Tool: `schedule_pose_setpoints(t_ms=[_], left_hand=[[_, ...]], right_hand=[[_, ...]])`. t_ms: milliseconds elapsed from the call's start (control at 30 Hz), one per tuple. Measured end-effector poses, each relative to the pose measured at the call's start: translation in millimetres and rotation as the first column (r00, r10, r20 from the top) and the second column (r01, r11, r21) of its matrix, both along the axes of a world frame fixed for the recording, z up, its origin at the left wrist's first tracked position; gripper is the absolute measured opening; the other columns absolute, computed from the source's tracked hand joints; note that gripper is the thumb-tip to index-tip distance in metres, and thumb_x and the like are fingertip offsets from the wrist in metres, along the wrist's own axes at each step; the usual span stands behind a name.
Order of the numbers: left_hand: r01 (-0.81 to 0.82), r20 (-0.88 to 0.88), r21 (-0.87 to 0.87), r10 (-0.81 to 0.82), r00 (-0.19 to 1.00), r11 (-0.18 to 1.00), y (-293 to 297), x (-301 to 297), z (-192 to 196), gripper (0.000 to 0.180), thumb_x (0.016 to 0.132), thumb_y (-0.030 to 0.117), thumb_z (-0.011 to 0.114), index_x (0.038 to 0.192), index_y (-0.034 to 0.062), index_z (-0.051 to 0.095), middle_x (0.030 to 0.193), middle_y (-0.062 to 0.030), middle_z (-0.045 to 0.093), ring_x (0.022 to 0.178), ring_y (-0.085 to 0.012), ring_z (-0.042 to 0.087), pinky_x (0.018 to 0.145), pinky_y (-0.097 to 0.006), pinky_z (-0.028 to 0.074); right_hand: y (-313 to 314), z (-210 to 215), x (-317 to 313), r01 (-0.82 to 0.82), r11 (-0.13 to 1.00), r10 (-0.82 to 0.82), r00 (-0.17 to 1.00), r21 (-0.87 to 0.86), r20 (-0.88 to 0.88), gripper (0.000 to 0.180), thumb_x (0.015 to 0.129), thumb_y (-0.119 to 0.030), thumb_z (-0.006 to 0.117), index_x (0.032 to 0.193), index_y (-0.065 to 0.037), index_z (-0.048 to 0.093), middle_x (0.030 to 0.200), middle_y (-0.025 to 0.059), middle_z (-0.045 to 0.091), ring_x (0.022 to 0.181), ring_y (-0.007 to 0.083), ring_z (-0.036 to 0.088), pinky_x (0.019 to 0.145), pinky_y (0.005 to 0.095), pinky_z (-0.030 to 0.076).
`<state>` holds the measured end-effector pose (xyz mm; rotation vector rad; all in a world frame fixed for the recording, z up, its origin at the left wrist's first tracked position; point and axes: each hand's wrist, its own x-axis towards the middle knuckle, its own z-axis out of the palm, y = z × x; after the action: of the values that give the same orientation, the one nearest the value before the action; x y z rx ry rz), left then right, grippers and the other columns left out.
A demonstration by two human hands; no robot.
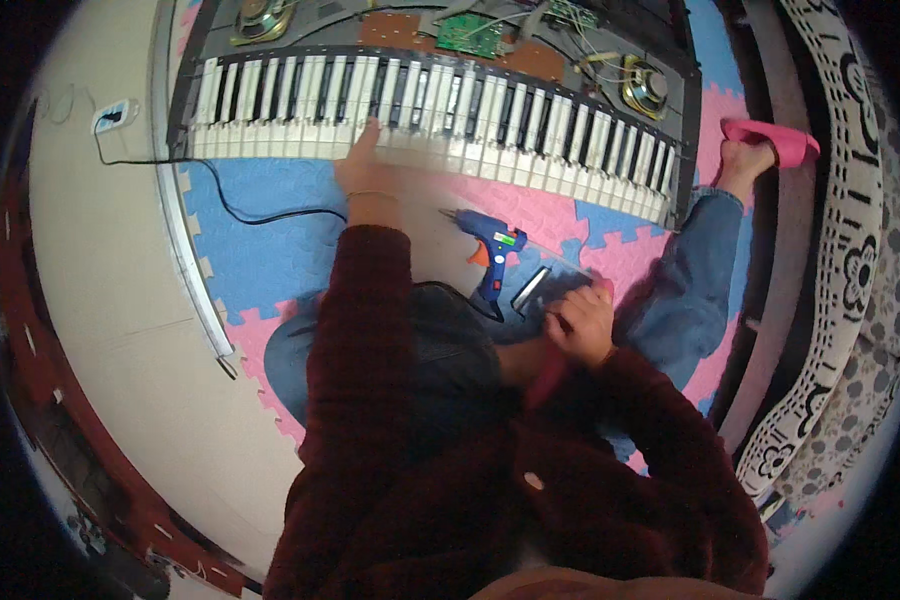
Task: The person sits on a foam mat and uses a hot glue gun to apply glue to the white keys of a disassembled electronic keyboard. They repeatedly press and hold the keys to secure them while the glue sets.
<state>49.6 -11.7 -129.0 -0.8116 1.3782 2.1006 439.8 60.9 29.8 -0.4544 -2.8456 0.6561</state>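
Observation:
An opened electronic keyboard [450,135] lies across the far side, its row of white and black keys facing me. My left hand [368,175] is at the front edge of the white keys, one finger stretched onto them; the other fingers are smeared by motion. A blue hot glue gun [492,245] with an orange trigger lies between my hands, a clear glue stick [562,260] sticking out of its back. My right hand [582,322] is near my folded leg with curled fingers, beside a pink slipper [605,288]. What its fingers hold, if anything, is hidden.
A small black and white oblong piece [531,290] lies beside the glue gun. A black cable [240,215] runs to a white socket box [116,116]. Speakers [644,87] and a green circuit board [470,36] sit in the keyboard's casing. Blue and pink foam mats [260,255] cover the floor.

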Motion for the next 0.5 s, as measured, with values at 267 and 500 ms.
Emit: schedule_pose_setpoints(t_ms=[267, 500], left_hand=[[-0.001, -0.070, 0.096, 0.008, 0.997, 0.995, 5, 13, 5, 0.044, 0.080, 0.027, 0.085, 0.108, -0.0031, 0.068, 0.097, -0.0112, 0.067, 0.075, -0.0207, 0.060, 0.063, -0.038, 0.050], [0.049, -0.128, -0.090, -0.060, 0.990, 0.995, 3, 19, 24, 0.036, 0.086, 0.017, 0.078, 0.116, 0.0024, 0.064, 0.102, -0.0091, 0.068, 0.085, -0.0254, 0.066, 0.069, -0.044, 0.056]], right_hand=[[-1, 2, -3, -0.003, 1.000, 0.002, 1.000, 0.009, 0.023, 0.015, 0.068, -0.014, 0.075, 0.081, -0.011, 0.067, 0.077, 0.0025, 0.059, 0.077, 0.0245, 0.058, 0.072, 0.0404, 0.040], [-1, 2, -3, -0.002, 1.000, 0.001, 0.999, 0.004, 0.038, 0.014, 0.069, -0.014, 0.074, 0.080, -0.012, 0.066, 0.078, 0.0030, 0.060, 0.078, 0.0255, 0.058, 0.073, 0.0412, 0.040]])
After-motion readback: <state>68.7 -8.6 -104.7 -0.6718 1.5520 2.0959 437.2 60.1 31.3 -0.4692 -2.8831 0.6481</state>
